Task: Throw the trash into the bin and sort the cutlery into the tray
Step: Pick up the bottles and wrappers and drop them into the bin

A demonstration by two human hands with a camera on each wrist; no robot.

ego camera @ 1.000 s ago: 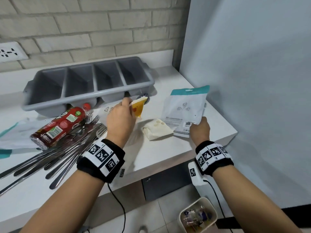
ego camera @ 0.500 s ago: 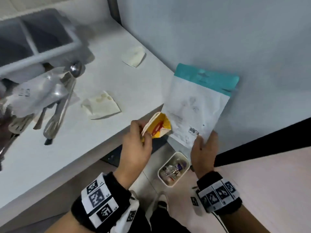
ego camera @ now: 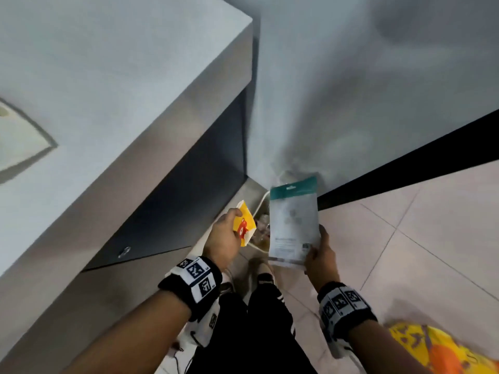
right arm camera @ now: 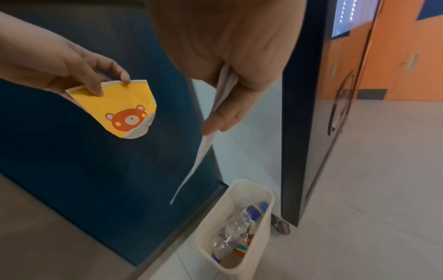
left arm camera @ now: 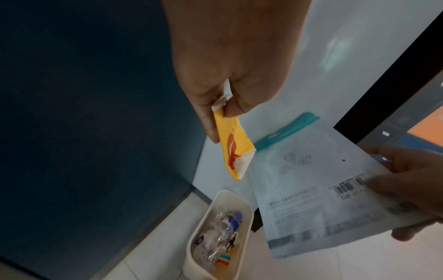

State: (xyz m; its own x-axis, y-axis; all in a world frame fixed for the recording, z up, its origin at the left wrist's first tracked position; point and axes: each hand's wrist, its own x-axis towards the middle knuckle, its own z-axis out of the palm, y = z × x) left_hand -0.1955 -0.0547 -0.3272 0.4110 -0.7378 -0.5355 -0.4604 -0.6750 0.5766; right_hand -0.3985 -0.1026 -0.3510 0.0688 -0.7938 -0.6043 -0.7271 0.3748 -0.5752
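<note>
Directly below both hands sits the bin [right arm camera: 249, 191], its long axis running near-to-far; left hand [ego camera: 224, 238] pinches the flattened yellow cup [right arm camera: 122, 108], right hand [ego camera: 321, 255] grips the pouch [ego camera: 293, 225].

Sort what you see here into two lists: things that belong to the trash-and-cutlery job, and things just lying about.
Part of the job:
flattened yellow paper cup
white pouch
bin

Just lying about:
folded napkin on the counter
person's shoes

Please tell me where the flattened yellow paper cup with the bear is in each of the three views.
Head: flattened yellow paper cup low centre, pinched by the left hand.
Left wrist: centre, hanging edge-on.
Right wrist: upper left, bear facing camera.
Shared landmark: the bin on the floor below.
</note>
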